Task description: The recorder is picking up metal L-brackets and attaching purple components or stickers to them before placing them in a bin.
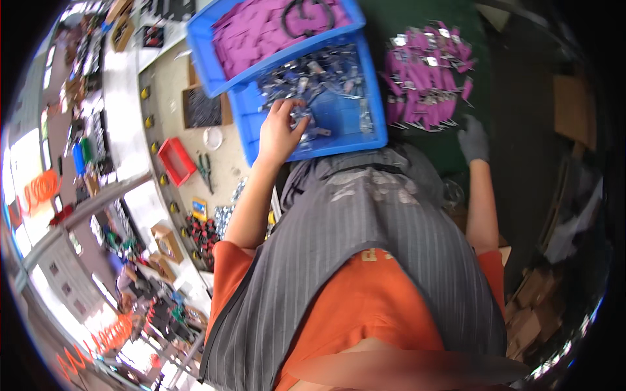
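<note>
My bare left hand [280, 133] reaches into the lower blue bin [349, 124], its thumb and fingers curled toward each other. Something small and shiny shows between the fingertips, too small to name. Around it in the bin lie many loose metal parts [310, 75], heaped mostly toward the far side. My right hand [474, 140] wears a grey glove and rests on the dark green surface, fingers stretched forward and blurred. It is just right of a spread of purple strips with metal ends [427, 85], laid in rows. I see nothing held in it.
A second blue bin [212, 72] with flat purple pieces and a black ring-shaped item [306, 19] sits beyond the first. On the left bench are a red tray [176, 161], green-handled pliers [205, 171] and a cardboard box [202, 107]. Cardboard [535, 306] stands at right.
</note>
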A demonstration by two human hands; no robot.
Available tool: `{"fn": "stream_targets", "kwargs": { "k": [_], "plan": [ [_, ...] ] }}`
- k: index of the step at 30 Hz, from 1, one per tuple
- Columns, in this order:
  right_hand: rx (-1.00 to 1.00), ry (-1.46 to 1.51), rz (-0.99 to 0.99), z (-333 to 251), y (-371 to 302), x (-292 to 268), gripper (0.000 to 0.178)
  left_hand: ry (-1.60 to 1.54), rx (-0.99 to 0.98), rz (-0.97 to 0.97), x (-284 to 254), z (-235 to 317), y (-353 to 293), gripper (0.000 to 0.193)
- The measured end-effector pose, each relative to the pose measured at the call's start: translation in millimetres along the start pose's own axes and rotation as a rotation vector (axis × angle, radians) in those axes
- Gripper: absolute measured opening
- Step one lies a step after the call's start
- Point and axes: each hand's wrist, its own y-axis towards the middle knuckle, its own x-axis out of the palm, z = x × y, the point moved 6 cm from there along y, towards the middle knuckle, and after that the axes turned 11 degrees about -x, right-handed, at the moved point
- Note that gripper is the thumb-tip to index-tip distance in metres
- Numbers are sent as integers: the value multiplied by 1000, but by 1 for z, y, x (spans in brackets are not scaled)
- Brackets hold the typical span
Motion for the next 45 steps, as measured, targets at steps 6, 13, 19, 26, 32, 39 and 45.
{"fn": "stream_targets", "kwargs": {
  "k": [6, 13, 19, 26, 32, 39, 45],
  "plan": [
    [-546, 417, 59, -187, 41, -84, 25, 89, -224, 2, -14, -65, -9, 18],
    [-1030, -155, -424, -335, 59, 21, 19, 43, -204, 28, -7, -66, -19, 15],
    [-889, -1038, -570, -304, 79, 131, 21, 82, -159, 21, 3, -73, -31, 13],
    [-942, -842, -820, -321, 84, 81, 21, 0, -113, -5, 0, -68, -30, 13],
    [-929, -300, -710, -336, 89, 60, 17, -251, 108, 82, -56, -23, -11, 9],
    [-759, 219, -309, -333, 86, 18, 25, 160, 225, 405, -136, -2, 58, 13],
    [-600, 667, -302, -311, 66, -4, 26, 335, 134, 378, -125, -18, 132, 19]
  ]
}}
